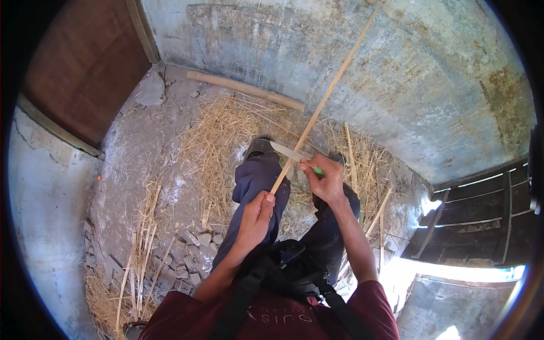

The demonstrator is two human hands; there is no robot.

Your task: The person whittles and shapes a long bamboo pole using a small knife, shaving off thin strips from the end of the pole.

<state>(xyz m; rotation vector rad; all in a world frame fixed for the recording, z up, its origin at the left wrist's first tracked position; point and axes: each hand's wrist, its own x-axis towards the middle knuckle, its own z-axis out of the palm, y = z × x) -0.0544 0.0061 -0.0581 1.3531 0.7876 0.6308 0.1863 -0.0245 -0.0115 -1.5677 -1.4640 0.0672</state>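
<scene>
A long, thin bamboo strip (334,83) slants from my lap up to the far wall, its near end gripped by my left hand (258,218). In my right hand (327,180) is a knife (287,151) with a green handle, my fingers wrapped round it. The blade lies across the strip, a little beyond my left hand, and its tip points left. Most of the handle is hidden by my fingers. Both hands are above my thighs, in dark trousers.
Pale shavings (218,136) litter the floor around my feet. A bamboo pole (246,90) lies along the base of the far wall (243,42). Split strips (139,266) and broken rubble (192,243) are at the left. A brown door (90,62) stands far left, dark boards (481,212) at the right.
</scene>
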